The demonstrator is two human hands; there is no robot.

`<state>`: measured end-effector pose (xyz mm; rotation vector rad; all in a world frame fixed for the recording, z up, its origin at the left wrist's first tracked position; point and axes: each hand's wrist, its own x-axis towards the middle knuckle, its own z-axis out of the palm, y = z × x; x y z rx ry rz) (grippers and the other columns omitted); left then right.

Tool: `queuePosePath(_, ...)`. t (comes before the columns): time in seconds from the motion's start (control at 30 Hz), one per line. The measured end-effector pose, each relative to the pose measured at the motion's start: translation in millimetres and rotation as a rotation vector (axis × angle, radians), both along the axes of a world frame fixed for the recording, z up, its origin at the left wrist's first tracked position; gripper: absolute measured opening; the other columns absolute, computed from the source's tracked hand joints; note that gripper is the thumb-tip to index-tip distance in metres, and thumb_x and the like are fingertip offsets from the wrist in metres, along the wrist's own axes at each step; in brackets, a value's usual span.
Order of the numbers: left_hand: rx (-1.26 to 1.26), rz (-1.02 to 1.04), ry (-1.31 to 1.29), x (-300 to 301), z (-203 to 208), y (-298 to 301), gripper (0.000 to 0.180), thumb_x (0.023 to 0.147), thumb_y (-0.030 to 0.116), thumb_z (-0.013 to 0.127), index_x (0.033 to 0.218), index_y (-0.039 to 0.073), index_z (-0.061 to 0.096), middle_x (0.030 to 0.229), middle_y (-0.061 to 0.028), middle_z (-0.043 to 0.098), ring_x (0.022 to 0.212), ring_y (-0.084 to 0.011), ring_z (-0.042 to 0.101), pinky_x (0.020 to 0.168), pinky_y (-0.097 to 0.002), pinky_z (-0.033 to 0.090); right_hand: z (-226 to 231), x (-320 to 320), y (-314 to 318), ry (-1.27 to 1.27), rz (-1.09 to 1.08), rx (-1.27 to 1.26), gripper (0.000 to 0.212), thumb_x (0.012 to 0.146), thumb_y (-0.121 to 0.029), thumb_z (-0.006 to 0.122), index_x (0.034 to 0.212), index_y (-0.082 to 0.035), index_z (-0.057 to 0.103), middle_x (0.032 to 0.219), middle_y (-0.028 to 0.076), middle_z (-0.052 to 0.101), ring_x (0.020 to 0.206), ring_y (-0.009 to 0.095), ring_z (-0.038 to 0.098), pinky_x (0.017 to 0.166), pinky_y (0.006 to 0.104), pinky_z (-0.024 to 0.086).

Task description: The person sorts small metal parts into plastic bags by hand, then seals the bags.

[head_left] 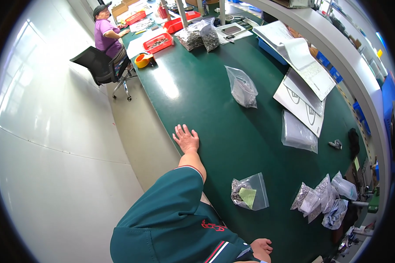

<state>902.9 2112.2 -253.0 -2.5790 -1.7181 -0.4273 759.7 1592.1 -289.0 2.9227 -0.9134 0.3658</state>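
Observation:
My left hand (186, 139) lies palm down near the left edge of the green table (215, 131), its fingers spread and nothing in it. Low in the view, my right hand (262, 250) rests at the table with its fingers loosely bent. It is partly cut off by the lower edge, and no object shows in it. Closest to it is a clear zip bag (259, 193) of small metal parts with a green paper slip (247, 197). Farther off, beyond my left hand, a clear plastic bag (242, 90) lies on its own.
Bags of metal parts (322, 193) are heaped at the right. Papers (305, 94) and flat plastic bags (299, 131) lie under the shelf frame (359, 65). At the far end are red trays (158, 42), filled bags (197, 35), an orange tape roll (142, 60) and a seated person (107, 35).

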Motion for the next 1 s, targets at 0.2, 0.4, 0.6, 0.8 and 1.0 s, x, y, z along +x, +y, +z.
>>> queuePosePath(0.2, -0.005, -0.007, -0.001, 0, 3, -1, 0.045, 0.076, 0.033, 0.044, 0.115, 0.01, 0.038, 0.126, -0.0088, 0.031, 0.122, -0.021, 0.022, 0.099, -0.0426, 0.016, -4, -1, -6, 0.016, -0.016, 0.01, 0.045, 0.08, -0.032, 0.038, 0.114, -0.002, 0.04, 0.118, 0.013, 0.039, 0.109, 0.026, 0.037, 0.089, 0.0391, 0.032)
queuePosePath(0.4, -0.004, 0.002, 0.015, 0, 3, 0, 0.046, 0.076, 0.033, 0.045, 0.116, 0.011, 0.038, 0.126, -0.0076, 0.031, 0.122, -0.0207, 0.023, 0.098, -0.0429, 0.017, 0, -2, -2, 0.028, -0.033, 0.019, 0.046, 0.08, -0.032, 0.038, 0.115, -0.002, 0.039, 0.118, 0.013, 0.039, 0.11, 0.025, 0.037, 0.09, 0.039, 0.032)
queuePosePath(0.6, 0.005, -0.005, -0.001, 2, 4, 0, 0.046, 0.075, 0.033, 0.046, 0.115, 0.011, 0.039, 0.125, -0.0076, 0.032, 0.122, -0.0208, 0.023, 0.098, -0.0428, 0.017, 5, 1, 1, 0.034, -0.059, 0.026, 0.046, 0.081, -0.032, 0.037, 0.115, -0.002, 0.039, 0.119, 0.013, 0.038, 0.111, 0.025, 0.036, 0.09, 0.039, 0.031)
queuePosePath(0.8, -0.011, -0.017, -0.007, 2, 3, -2, 0.045, 0.076, 0.032, 0.044, 0.116, 0.01, 0.04, 0.126, -0.008, 0.033, 0.122, -0.021, 0.023, 0.099, -0.0428, 0.016, 16, 3, 8, 0.02, -0.207, 0.032, 0.046, 0.081, -0.032, 0.037, 0.116, -0.002, 0.039, 0.119, 0.013, 0.038, 0.111, 0.025, 0.036, 0.09, 0.039, 0.031)
queuePosePath(1.0, -0.061, -0.028, 0.007, -2, 8, -2, 0.046, 0.078, 0.031, 0.042, 0.118, 0.009, 0.037, 0.128, -0.0092, 0.03, 0.124, -0.0206, 0.02, 0.099, -0.043, 0.015, 37, 14, 23, 0.0, -0.387, 0.037, 0.046, 0.081, -0.033, 0.037, 0.116, -0.003, 0.039, 0.12, 0.012, 0.037, 0.112, 0.024, 0.035, 0.091, 0.039, 0.03)
